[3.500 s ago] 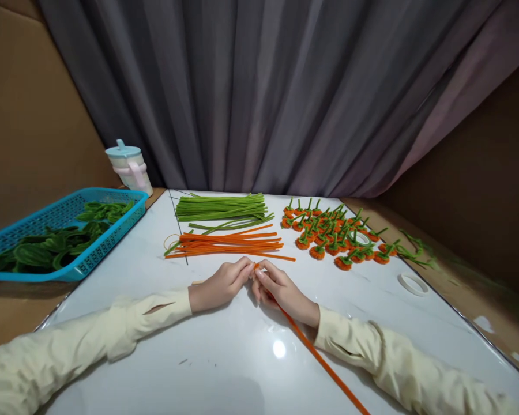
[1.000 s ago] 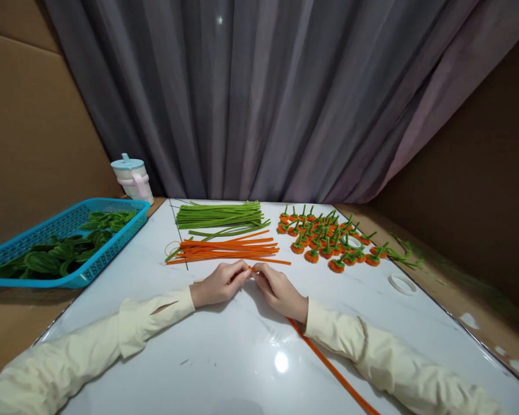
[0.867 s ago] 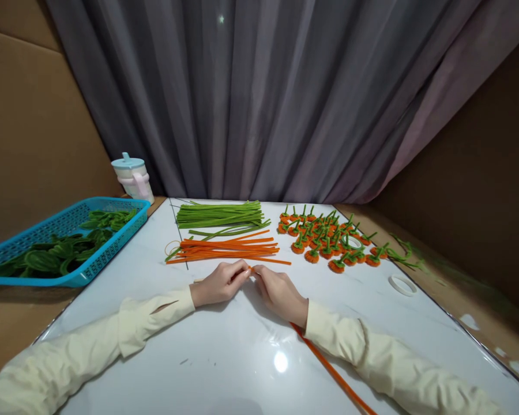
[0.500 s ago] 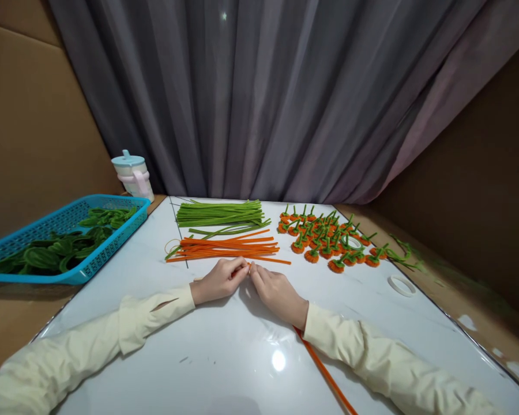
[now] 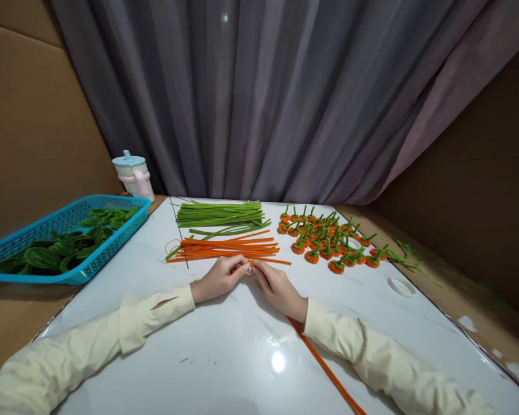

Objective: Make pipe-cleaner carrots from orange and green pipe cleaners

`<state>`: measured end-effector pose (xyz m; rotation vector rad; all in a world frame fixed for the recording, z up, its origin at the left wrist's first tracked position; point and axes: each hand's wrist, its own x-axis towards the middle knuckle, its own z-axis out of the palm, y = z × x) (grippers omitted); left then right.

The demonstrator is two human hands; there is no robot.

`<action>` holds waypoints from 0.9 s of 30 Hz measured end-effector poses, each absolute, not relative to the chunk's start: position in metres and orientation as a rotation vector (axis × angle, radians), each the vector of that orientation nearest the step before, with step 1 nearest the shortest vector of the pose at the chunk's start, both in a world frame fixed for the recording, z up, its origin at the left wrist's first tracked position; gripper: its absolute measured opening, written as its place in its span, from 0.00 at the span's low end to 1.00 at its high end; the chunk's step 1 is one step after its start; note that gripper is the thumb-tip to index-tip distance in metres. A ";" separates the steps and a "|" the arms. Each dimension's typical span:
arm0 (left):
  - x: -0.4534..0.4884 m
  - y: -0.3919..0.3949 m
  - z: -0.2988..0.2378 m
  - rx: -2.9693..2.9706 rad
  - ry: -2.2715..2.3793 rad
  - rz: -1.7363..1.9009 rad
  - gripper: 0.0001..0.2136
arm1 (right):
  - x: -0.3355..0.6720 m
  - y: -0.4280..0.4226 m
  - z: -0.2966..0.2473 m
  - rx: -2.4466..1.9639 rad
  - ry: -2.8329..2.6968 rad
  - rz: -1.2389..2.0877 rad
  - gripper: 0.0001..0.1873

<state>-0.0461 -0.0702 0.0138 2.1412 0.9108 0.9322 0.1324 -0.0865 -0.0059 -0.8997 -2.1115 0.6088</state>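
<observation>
My left hand (image 5: 222,276) and my right hand (image 5: 279,288) meet fingertip to fingertip above the white table. Both are closed in a pinch on the end of an orange pipe cleaner (image 5: 324,364), whose long tail runs under my right wrist toward the front edge. Only a bit of orange shows between the fingers; its shape there is mostly hidden. Just beyond my hands lies a bundle of orange pipe cleaners (image 5: 229,248), with a bundle of green pipe cleaners (image 5: 220,213) behind it. Several small orange pumpkins with green stems (image 5: 312,255) stand to the right.
A blue plastic basket (image 5: 84,275) at the left holds green looped pieces (image 5: 52,253). Behind it stands a lidded cup (image 5: 134,176). A roll of white tape (image 5: 401,286) lies at the right, another (image 5: 351,243) among the pumpkins. A grey curtain (image 5: 242,104) hangs at the back.
The fingers of my right hand have shifted and bent slightly at the pinch. The orange tail has swung a little at its lower end. My left hand has barely moved.
</observation>
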 end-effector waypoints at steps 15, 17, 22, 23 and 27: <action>-0.045 -0.070 0.011 2.148 0.920 0.955 0.12 | 0.133 -0.085 -0.014 -0.953 -2.149 0.492 0.12; -0.046 -0.069 0.010 2.159 0.906 0.957 0.12 | 0.133 -0.086 -0.014 -0.953 -2.142 0.479 0.12; -0.046 -0.068 0.009 2.177 0.896 0.954 0.12 | 0.132 -0.086 -0.014 -0.939 -2.131 0.461 0.11; -0.046 -0.068 0.009 2.178 0.897 0.954 0.12 | 0.132 -0.085 -0.014 -0.935 -2.128 0.452 0.11; -0.047 -0.068 0.009 2.192 0.889 0.944 0.11 | 0.132 -0.084 -0.016 -0.920 -2.116 0.424 0.10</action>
